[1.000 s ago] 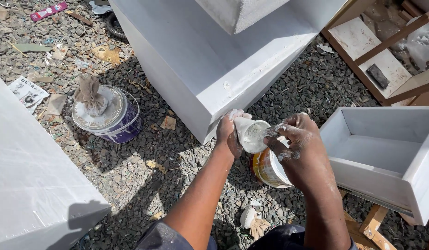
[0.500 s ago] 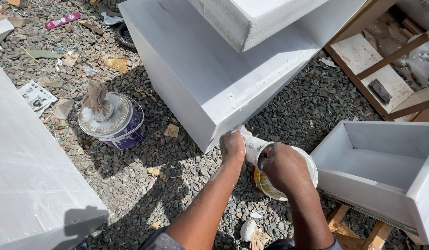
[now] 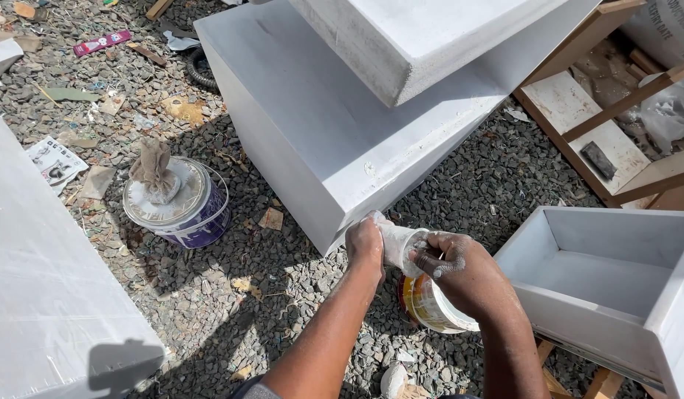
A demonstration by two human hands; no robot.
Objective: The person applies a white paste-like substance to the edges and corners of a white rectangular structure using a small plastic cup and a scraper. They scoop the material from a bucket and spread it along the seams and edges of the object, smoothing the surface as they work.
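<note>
Two hands meet just above a small yellow-and-white tin [image 3: 431, 307] that stands on the grey gravel ground [image 3: 283, 295]. The left hand [image 3: 366, 247] has its fingers wrapped tight around a white cloth wad [image 3: 395, 242], held at the lower corner of the big white-painted box [image 3: 342, 133]. The right hand [image 3: 460, 270], dusted white, has its fingers curled and pinching the wad's other end. What the tin holds is hidden by the hands. To the right sits an open white drawer box [image 3: 600, 281], empty inside. Well apart on the left stands a purple paint bucket [image 3: 181, 210], lid on, a brown rag [image 3: 154, 168] bunched on top.
</note>
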